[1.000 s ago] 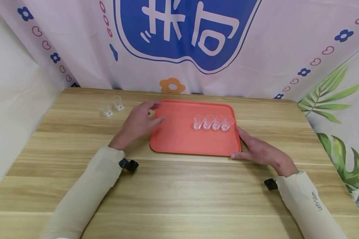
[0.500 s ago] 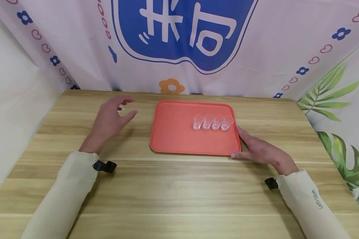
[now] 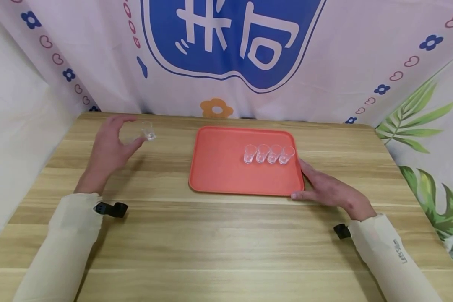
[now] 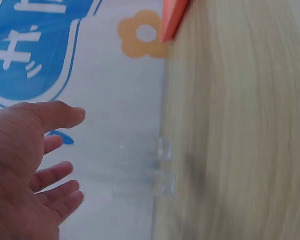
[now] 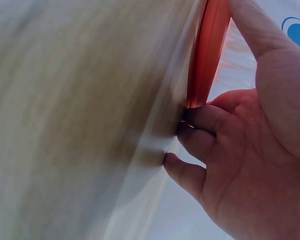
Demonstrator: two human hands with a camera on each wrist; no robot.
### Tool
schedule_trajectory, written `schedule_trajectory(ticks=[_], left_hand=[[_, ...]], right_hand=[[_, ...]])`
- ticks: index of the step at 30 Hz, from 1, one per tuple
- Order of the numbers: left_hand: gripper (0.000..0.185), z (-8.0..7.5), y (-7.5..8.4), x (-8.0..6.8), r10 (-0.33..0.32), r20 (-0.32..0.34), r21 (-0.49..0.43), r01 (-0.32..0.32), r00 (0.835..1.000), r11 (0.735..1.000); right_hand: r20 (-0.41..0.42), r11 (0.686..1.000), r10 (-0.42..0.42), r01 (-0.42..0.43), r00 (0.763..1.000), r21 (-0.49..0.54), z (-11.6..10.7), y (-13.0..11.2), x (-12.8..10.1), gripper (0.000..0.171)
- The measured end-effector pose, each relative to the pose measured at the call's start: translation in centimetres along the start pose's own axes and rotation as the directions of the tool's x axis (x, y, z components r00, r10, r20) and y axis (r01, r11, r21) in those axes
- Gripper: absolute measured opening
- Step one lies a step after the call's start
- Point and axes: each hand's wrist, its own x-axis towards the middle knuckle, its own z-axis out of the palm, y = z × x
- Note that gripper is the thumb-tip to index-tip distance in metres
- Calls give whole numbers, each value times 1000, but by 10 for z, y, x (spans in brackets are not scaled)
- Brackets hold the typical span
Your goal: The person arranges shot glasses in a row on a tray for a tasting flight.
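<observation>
Left hand (image 3: 109, 144) hovers with fingers (image 4: 55, 176) spread apart and loosely curved, holding nothing; two clear shot glasses (image 4: 147, 170) stand side by side just beyond the fingertips, one partly hidden behind the hand from the head view. Over on the other side, the right hand (image 3: 330, 191) lies with fingers (image 5: 202, 117) together and fairly straight, pressed against the near right corner of the orange tray (image 3: 219, 167). Just past those fingers, a row of four shot glasses (image 3: 269, 154) stands on the tray. Everything sits on the wooden surface (image 3: 226, 243).
</observation>
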Motion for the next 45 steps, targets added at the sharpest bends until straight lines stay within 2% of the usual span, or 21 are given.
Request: schedule_trajectory(ticks=[4, 8, 12, 22, 30, 36, 45], left_hand=[[64, -2, -10, 0, -63, 76, 17, 62, 995, 998], [76, 1, -20, 1, -154, 152, 23, 152, 976, 988], [82, 5, -28, 3, -205, 194, 10, 207, 959, 978], [74, 7, -32, 8, -212, 223, -7, 219, 952, 976], [75, 9, -35, 12, -296, 253, -25, 313, 921, 950], [68, 9, -39, 14, -281, 243, -15, 293, 928, 956], [66, 11, -44, 12, -300, 254, 28, 304, 919, 952]], right_hand=[[7, 1000, 15, -15, 1000, -6, -1, 0, 0, 115], [7, 1000, 11, -11, 1000, 0, -1, 0, 1, 115], [4, 1000, 7, -7, 1000, 4, -1, -1, 0, 115], [-6, 1000, -22, 22, 1000, 20, 2, 0, 1, 116], [-10, 999, -44, 44, 999, 15, 3, 3, 3, 116], [-15, 999, -43, 43, 999, 10, 4, 2, 3, 115], [-1, 1000, 10, -10, 1000, -5, 2, 0, 1, 115]])
